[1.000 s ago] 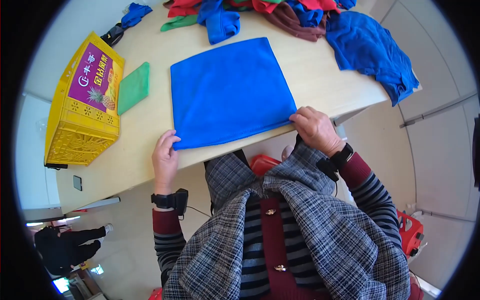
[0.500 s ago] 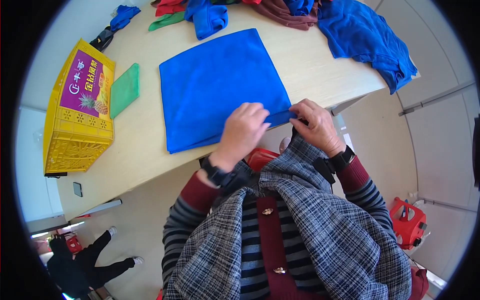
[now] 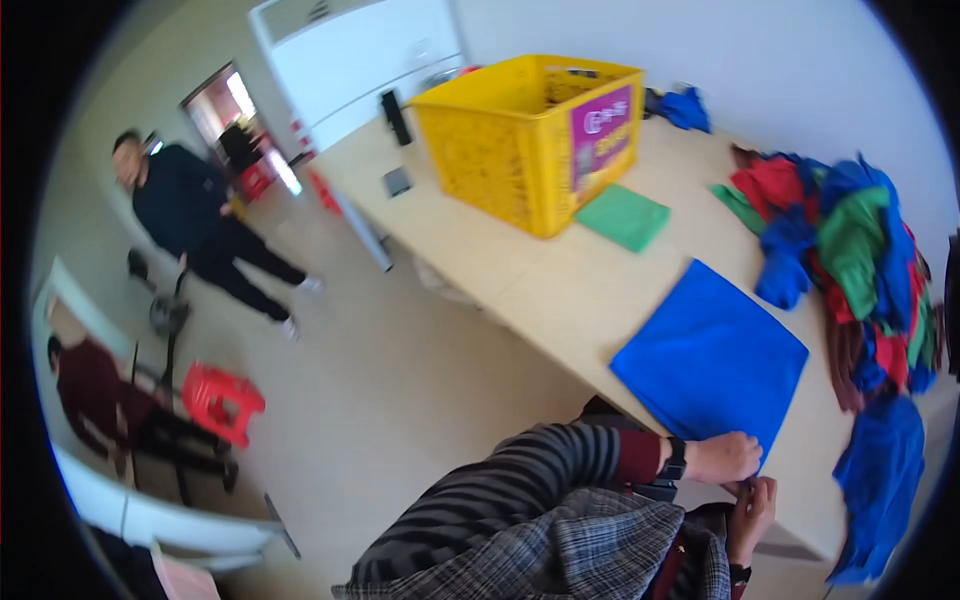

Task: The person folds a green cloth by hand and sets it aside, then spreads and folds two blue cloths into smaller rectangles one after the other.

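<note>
A blue cloth point(image 3: 712, 355), folded into a flat square, lies at the table's edge in front of me. Both my hands meet at its near right corner. My left hand point(image 3: 727, 457) rests on that corner with its fingers curled closed round the fabric, though the fingertips are partly hidden. Just below it, my right hand point(image 3: 752, 515) pinches the cloth's edge between thumb and fingers. Beyond the square, a small folded green cloth point(image 3: 625, 218) lies flat against the yellow crate.
The yellow plastic crate point(image 3: 480, 160) stands on the table point(image 3: 520, 265). A heap of coloured cloths point(image 3: 855, 240) lies to the right, with a blue cloth point(image 3: 885, 480) hanging over the edge. At left are a red stool point(image 3: 222, 400), a standing person point(image 3: 190, 215) and a seated person point(image 3: 95, 400).
The view has swung left, bringing two people and more of the room into sight. My left hand has come down to the cloth's corner beside my right hand.
</note>
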{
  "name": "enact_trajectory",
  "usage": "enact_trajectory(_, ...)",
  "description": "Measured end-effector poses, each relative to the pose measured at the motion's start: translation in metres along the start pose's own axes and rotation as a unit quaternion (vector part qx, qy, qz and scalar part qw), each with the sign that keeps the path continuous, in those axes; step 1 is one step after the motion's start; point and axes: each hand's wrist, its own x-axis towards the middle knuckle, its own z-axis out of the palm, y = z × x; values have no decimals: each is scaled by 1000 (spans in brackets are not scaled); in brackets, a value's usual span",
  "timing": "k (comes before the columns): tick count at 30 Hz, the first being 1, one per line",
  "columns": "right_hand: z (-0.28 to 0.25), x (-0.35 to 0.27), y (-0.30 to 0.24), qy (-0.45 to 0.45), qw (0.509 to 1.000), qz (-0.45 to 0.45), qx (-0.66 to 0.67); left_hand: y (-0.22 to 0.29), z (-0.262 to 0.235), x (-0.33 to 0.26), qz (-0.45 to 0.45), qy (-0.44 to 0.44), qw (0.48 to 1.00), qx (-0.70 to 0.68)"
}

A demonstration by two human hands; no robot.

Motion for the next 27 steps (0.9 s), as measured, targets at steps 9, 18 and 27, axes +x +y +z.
enact_trajectory(9,3,35,-2,50,997,-3,53,-8,3,8,-138,84,975,-152)
enact_trajectory(18,5,57,-2,64,997,-25,47,-14,-6,4,-163,101,959,-210)
enact_trajectory(27,-4,69,-27,71,991,45,103,-18,-16,4,-144,96,960,-222)
